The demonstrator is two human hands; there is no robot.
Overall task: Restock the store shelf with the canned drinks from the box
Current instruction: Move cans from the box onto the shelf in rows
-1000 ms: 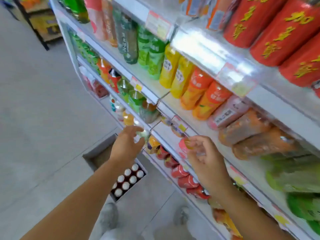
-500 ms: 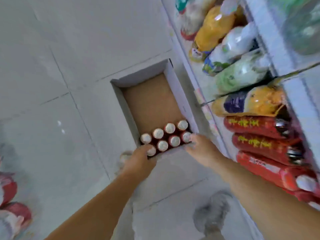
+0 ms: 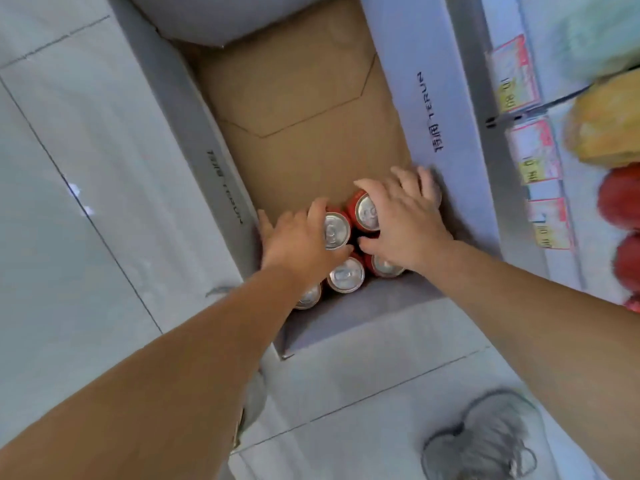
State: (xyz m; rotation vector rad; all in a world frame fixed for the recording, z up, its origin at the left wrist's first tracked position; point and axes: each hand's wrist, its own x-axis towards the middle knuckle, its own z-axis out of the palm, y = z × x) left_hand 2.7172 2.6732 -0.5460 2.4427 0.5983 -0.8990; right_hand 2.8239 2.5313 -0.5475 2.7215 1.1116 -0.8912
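Note:
A grey cardboard box with a brown bottom lies open on the floor beside the store shelf. Several red cans with silver tops stand packed in its near end. My left hand reaches in from the left, its index finger and thumb curled around one red can. My right hand comes in from the right, with fingers and thumb closed around the neighbouring red can. Three more cans show below my hands; any others are hidden under my palms.
The far half of the box holds nothing but bare cardboard. On the right, the bottom shelf edge carries price tags, with an orange bottle and red bottles behind. My grey shoe stands on the pale tiled floor.
My view swung from the shelf down to the box. Both hands dropped from the shelf edge into the box and closed around cans.

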